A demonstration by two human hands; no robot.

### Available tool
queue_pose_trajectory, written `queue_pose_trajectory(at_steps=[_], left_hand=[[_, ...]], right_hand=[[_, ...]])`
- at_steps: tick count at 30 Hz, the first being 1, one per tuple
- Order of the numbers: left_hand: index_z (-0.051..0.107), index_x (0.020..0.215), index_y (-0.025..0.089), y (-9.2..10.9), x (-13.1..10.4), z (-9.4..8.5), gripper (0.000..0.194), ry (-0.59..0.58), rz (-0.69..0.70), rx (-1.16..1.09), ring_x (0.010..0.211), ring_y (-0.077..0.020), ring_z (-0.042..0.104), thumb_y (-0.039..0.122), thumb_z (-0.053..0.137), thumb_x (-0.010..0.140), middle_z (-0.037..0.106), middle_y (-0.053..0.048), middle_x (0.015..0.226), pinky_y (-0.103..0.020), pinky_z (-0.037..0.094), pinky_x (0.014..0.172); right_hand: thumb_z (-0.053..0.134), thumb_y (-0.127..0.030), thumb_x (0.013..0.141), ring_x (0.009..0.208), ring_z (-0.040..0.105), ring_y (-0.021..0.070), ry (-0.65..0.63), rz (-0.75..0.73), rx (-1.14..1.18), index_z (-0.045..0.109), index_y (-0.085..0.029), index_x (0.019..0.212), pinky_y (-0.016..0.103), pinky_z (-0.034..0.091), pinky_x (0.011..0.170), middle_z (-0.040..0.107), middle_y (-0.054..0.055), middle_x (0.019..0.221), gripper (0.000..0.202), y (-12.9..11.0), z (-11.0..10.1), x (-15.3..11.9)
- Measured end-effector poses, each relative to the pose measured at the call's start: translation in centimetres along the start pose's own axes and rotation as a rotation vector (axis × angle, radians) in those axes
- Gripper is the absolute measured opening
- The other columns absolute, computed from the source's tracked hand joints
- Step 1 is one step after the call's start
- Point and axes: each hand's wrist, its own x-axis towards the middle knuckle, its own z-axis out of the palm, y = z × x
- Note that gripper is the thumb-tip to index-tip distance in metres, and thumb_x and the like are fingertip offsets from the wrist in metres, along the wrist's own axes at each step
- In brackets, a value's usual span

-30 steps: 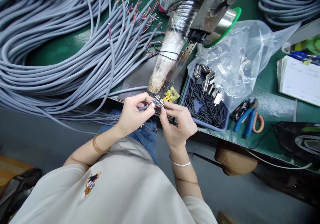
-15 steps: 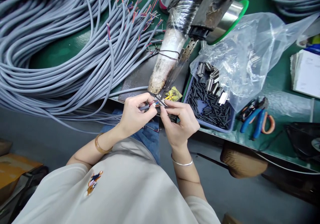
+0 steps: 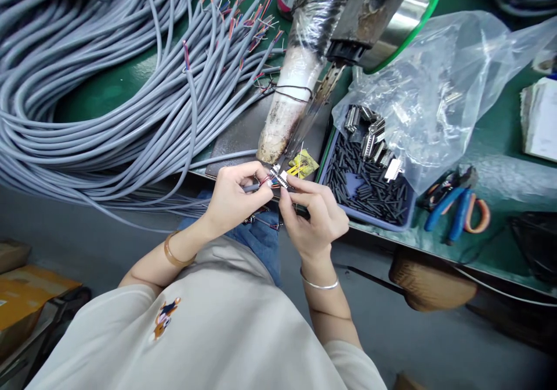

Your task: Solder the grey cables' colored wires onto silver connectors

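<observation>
My left hand (image 3: 235, 197) pinches the end of a grey cable (image 3: 250, 188), whose thin coloured wires fan out at the fingertips. My right hand (image 3: 317, 211) holds a small multi-pin metal connector (image 3: 278, 176) between thumb and fingers. The wires meet the connector; whether each one is joined to a pin is too small to tell. Right above it, the tip of a soldering iron (image 3: 327, 86) points down, close to or touching the connector. Beside the iron runs a stained white wrapped tube (image 3: 290, 82). A yellow sponge-like piece (image 3: 308, 163) lies just behind my right fingers.
Many grey cables (image 3: 130, 129) with stripped ends cover the left. On the right, a blue tray (image 3: 407, 219) holds black sleeves and metal connectors under a plastic bag (image 3: 439, 82). A solder spool (image 3: 400, 30), blue-handled pliers (image 3: 459, 216) and stacked papers (image 3: 542, 120) also occupy the table.
The connector has tilted slightly at my fingertips, and its right end now looks brighter. My right fingers have shifted a little, showing more of the yellow piece. The view has moved slightly.
</observation>
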Motion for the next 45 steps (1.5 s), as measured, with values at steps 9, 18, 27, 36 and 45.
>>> queue_pose_trajectory(at_steps=[9, 18, 27, 36, 45], left_hand=[[0.062, 0.066, 0.015, -0.3, 0.0, -0.4, 0.014, -0.070, -0.102, -0.224, 0.055, -0.0065, 0.049, 0.024, 0.070, 0.074, 0.065, -0.002, 0.068, -0.018, 0.036, 0.049], [0.059, 0.064, 0.016, -0.6, 0.3, -1.1, 0.016, -0.186, -0.141, -0.276, 0.045, -0.0032, 0.035, 0.020, 0.073, 0.072, 0.056, 0.002, 0.059, -0.018, 0.025, 0.041], [0.060, 0.065, 0.017, -0.5, -0.3, -0.3, 0.012, -0.001, -0.024, -0.156, 0.064, -0.0107, 0.058, 0.018, 0.069, 0.072, 0.063, -0.002, 0.068, -0.018, 0.041, 0.051], [0.061, 0.066, 0.016, -0.8, 0.2, -0.4, 0.008, -0.017, -0.028, -0.135, 0.061, -0.0086, 0.053, 0.018, 0.065, 0.072, 0.063, -0.001, 0.069, -0.019, 0.041, 0.053], [0.062, 0.066, 0.016, -0.2, 0.4, -0.3, 0.009, -0.001, -0.021, -0.131, 0.057, -0.0077, 0.049, 0.020, 0.066, 0.073, 0.060, 0.000, 0.065, -0.019, 0.036, 0.050]], right_hand=[[0.074, -0.008, 0.086, 0.085, 0.076, 0.0140, 0.009, 0.255, 0.229, 0.063, -0.023, 0.083, 0.027, 0.061, 0.077, 0.079, -0.001, 0.091, 0.019, -0.4, 0.2, 0.1], [0.073, -0.013, 0.089, 0.083, 0.076, 0.0156, -0.044, 0.279, 0.253, 0.064, -0.023, 0.081, 0.030, 0.061, 0.072, 0.079, -0.001, 0.089, 0.016, -0.3, 0.1, 0.2], [0.076, -0.011, 0.087, 0.086, 0.077, 0.0146, 0.005, 0.129, 0.123, 0.064, -0.023, 0.086, 0.028, 0.061, 0.076, 0.080, 0.001, 0.094, 0.016, -0.4, 0.3, 0.1], [0.077, -0.014, 0.087, 0.086, 0.076, 0.0155, -0.010, 0.171, 0.157, 0.066, -0.024, 0.086, 0.030, 0.062, 0.077, 0.079, -0.001, 0.093, 0.015, 0.0, 0.3, 0.4], [0.078, -0.018, 0.087, 0.085, 0.076, 0.0156, -0.024, 0.162, 0.114, 0.070, -0.026, 0.087, 0.030, 0.062, 0.076, 0.079, -0.002, 0.094, 0.011, -0.1, 0.0, 1.1]])
